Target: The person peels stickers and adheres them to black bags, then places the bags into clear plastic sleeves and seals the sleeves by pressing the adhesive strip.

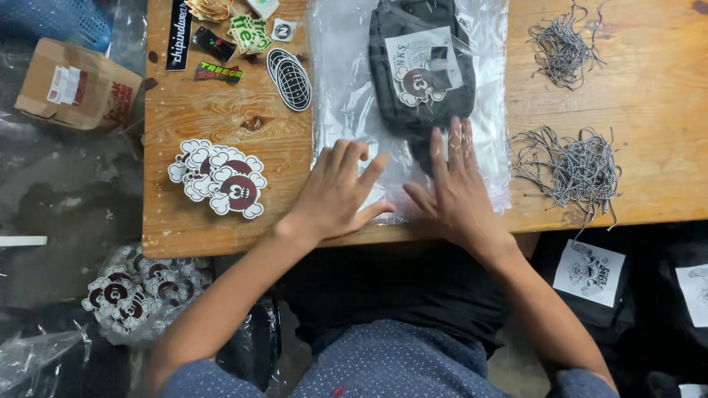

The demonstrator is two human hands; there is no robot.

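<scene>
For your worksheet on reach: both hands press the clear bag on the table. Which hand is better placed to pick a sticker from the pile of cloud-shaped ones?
Probably the left hand. It lies on the bag edge nearest the sticker pile; the right hand would have to cross over it.

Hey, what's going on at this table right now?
A person presses both hands flat on a clear plastic bag lying on a wooden table. A folded dark garment with a printed card sits inside the bag. The left hand and right hand rest on its near, open end. A stack of cartoon stickers lies to the left, and piles of grey cords to the right.
</scene>
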